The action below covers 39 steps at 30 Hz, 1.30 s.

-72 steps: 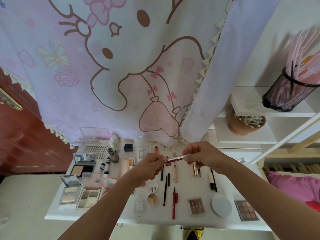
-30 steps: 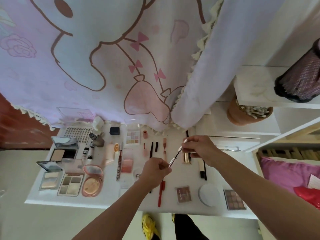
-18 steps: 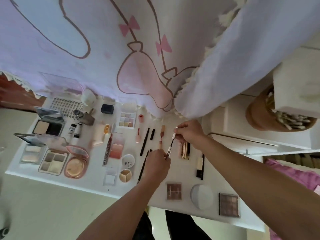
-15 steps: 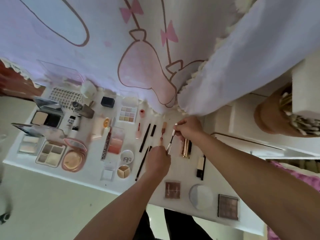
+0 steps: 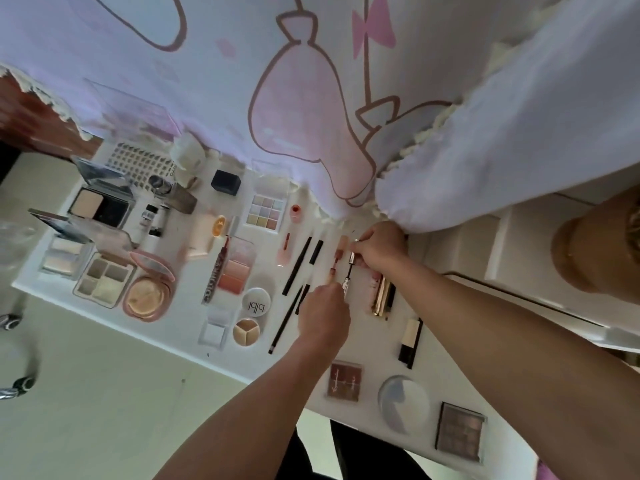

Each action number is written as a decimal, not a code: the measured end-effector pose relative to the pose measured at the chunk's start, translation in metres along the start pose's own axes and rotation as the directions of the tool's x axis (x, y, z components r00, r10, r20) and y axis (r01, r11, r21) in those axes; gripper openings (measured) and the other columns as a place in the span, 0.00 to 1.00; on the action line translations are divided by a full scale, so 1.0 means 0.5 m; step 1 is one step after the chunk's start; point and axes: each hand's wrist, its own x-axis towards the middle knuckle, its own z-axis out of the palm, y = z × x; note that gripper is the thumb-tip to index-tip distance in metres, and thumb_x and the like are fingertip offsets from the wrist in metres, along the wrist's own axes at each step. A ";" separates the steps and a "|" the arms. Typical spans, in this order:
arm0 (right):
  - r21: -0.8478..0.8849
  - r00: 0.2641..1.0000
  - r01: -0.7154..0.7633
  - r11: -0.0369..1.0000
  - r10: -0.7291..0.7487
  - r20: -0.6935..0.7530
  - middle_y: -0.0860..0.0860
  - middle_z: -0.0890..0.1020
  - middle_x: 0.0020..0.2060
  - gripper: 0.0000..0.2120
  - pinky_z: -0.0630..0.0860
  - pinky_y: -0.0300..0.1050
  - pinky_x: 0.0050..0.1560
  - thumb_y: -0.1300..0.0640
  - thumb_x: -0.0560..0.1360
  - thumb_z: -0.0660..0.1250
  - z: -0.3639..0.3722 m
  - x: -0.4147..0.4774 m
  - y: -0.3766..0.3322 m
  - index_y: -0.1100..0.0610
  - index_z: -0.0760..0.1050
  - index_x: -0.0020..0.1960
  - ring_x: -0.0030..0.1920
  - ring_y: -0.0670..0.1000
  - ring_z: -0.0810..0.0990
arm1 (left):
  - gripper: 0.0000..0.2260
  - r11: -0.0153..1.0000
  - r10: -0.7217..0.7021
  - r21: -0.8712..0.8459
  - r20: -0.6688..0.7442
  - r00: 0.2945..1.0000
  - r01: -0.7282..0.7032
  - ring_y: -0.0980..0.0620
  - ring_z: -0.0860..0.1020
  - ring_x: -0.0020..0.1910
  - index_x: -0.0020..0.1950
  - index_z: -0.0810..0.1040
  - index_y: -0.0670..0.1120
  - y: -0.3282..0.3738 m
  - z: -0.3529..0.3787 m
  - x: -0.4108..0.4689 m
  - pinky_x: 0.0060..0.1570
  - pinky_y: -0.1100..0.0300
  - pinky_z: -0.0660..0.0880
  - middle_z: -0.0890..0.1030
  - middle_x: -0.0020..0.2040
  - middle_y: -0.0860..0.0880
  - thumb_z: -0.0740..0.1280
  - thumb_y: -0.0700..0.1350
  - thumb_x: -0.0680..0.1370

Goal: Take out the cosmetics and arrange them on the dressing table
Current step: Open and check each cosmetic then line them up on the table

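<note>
Both my hands hold a thin silver and black cosmetic pen (image 5: 349, 271) just above the white dressing table (image 5: 180, 337). My right hand (image 5: 379, 249) pinches its far end near the curtain hem. My left hand (image 5: 323, 318) grips its near end, fingers curled. The pen lies lengthwise between a pink lip tube (image 5: 336, 263) on its left and a gold lipstick (image 5: 381, 296) on its right. Several cosmetics lie in rows across the table.
Black pencils (image 5: 296, 266), a pastel palette (image 5: 266, 211), a blush palette (image 5: 233, 271) and open compacts (image 5: 104, 282) lie left. A brown palette (image 5: 345, 381), round white case (image 5: 403, 403) and eyeshadow palette (image 5: 459, 431) lie near. A printed curtain (image 5: 311, 98) hangs behind; a brown pot (image 5: 595, 247) stands right.
Both hands have lowered the pen from mid-air toward the table and turned it lengthwise into the row of sticks. The view has tilted down and closer to the table.
</note>
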 end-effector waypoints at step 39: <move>0.227 0.999 -0.039 0.973 0.042 -0.006 0.54 0.82 0.30 0.09 0.67 0.37 0.27 0.59 0.69 0.69 -0.070 -0.138 0.004 0.66 0.81 0.37 0.24 0.47 0.74 | 0.11 0.946 0.124 -0.299 -0.010 0.992 -0.121 0.54 0.80 0.44 0.56 0.80 0.47 -0.097 -0.125 -0.065 0.49 0.60 0.77 0.83 0.45 0.50 0.69 0.49 0.76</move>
